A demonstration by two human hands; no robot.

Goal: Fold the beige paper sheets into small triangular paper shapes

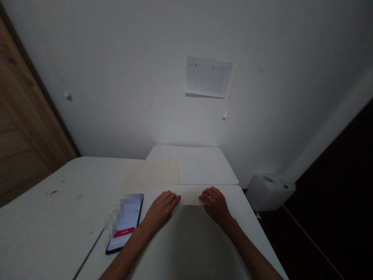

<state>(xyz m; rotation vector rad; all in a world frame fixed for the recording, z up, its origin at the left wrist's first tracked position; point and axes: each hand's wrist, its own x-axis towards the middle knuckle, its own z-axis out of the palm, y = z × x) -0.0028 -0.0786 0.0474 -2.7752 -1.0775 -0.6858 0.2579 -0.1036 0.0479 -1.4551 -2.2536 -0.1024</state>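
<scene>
My left hand (161,210) and my right hand (217,206) rest side by side on a white table (49,221), at the two ends of a folded strip of white paper or cloth (189,195). The fingers of my left hand lie flat against the strip's left end. My right hand's fingers curl over its right end and seem to grip it. A cream sheet (150,175) lies just beyond the strip. A smartphone (125,223) with a lit, partly blurred screen lies left of my left hand, close to its wrist.
A second white table (198,163) adjoins the far edge, against a white wall holding a printed grid chart (208,76). A wooden door (25,109) stands at left. A white plastic container (269,192) sits on the dark floor at right.
</scene>
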